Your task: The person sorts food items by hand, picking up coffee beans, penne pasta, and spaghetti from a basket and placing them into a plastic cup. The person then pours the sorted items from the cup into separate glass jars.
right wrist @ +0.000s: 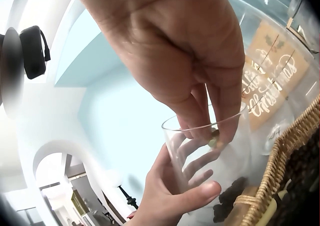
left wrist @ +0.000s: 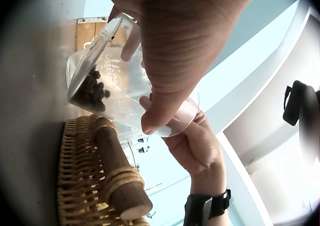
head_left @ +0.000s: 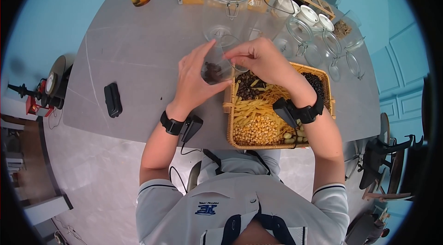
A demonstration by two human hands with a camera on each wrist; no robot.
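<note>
The left hand grips a tilted glass; the right hand pinches, inside its rim, a greenish piece only the right wrist view shows; dark beans lie at its bottom; beside it, a basket holds corn and pasta.

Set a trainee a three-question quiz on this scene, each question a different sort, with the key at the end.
1. Choose one: what lies at the bottom of the glass held by the left hand?
A. Pasta tubes
B. Dark pieces
C. White rice

2. True or false: fingers of the right hand reach inside the rim of the glass.

3. In the basket, which lie nearer the person's shirt: the corn kernels or the black beans?

Key: 1. B. 2. True. 3. The corn kernels.
</note>
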